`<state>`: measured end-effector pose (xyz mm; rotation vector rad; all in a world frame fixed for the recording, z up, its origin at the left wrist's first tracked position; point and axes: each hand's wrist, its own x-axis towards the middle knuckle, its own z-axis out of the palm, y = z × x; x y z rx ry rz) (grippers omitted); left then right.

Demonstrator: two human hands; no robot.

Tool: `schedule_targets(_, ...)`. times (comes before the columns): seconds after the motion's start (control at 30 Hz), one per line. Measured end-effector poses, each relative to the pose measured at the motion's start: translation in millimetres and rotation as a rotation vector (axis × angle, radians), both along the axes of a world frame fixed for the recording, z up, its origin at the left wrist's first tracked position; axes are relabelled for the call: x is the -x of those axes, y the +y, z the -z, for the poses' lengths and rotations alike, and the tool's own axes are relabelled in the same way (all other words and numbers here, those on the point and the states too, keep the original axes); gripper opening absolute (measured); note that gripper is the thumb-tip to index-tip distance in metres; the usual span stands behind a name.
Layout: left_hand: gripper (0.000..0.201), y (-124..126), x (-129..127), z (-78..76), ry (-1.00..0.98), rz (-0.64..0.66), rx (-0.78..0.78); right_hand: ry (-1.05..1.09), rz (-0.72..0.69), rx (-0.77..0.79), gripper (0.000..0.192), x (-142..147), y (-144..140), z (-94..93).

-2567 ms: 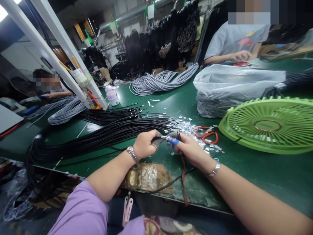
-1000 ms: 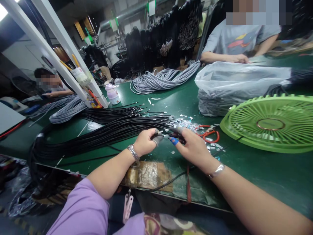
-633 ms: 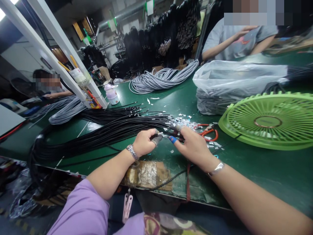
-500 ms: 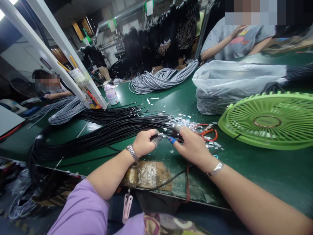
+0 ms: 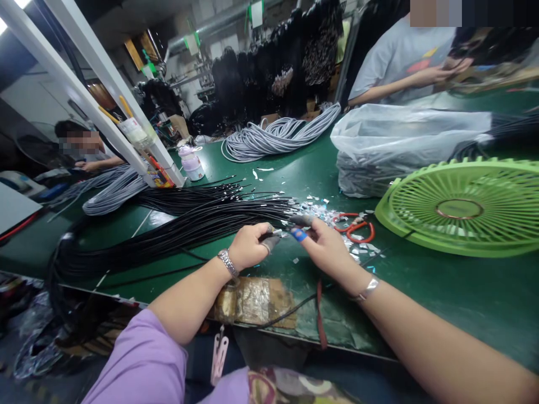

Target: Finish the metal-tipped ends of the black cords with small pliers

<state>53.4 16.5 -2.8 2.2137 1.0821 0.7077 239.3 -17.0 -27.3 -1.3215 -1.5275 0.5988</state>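
We've got our left hand [image 5: 249, 247] and right hand [image 5: 326, 249] pinching one black cable end [image 5: 281, 232]. Trimmed bits [image 5: 324, 212] litter the bench [image 5: 442, 292], but most of the black cable bundle [image 5: 189, 224] looks left to go.

Both hands met over the green table [image 5: 442, 292]: the left hand [image 5: 248, 247] and right hand [image 5: 326, 249] pinched a black cable's end [image 5: 280, 232]. Red scissors [image 5: 357, 227] lay just right, a green fan [image 5: 463, 207] beyond.

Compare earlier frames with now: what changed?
Little. The right hand shifted slightly up and left toward the left hand; both pinch the end of a black cable. A co-worker's hand across the table moved. Cable bundle, scissors and fan unchanged.
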Motion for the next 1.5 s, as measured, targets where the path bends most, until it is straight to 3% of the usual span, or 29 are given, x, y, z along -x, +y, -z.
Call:
schedule_targets(0.1, 0.024, 1, -2, 0.2, -0.101, -0.017, 0.091, 0.311, 0.005, 0.158, 0.039, -1, 3, 0.5)
schedule_targets(0.17, 0.03, 1, -4, -0.2, -0.188, -0.035, 0.18, 0.399, -0.008, 0.237, 0.044, -1, 3, -0.9)
schedule_targets(0.37, 0.04, -1, -7, -1.2, -0.268, -0.051, 0.366, 0.408, -0.211, 0.314, 0.042, 11, -5, -5.3)
schedule_targets(0.7, 0.036, 0, -5, 1.0, -0.181, 0.026, 0.25, 0.637, -0.229, 0.407, 0.04, 17, -8, -1.5)
schedule_targets(1.0, 0.044, 3, -6, 1.7, -0.276, 0.024, 0.567, 0.761, -0.299, 0.486, 0.037, 16, -5, -0.2)
schedule_targets(1.27, 0.035, 3, -5, 2.8, -0.266, 0.017, 0.515, 0.719, -0.251, 0.452, 0.038, 17, -5, 0.4)
schedule_targets(1.5, 0.037, 5, -5, 0.1, -0.255, 0.063, 0.6, 0.858, -0.354, 0.578, 0.034, 14, -3, -4.2)
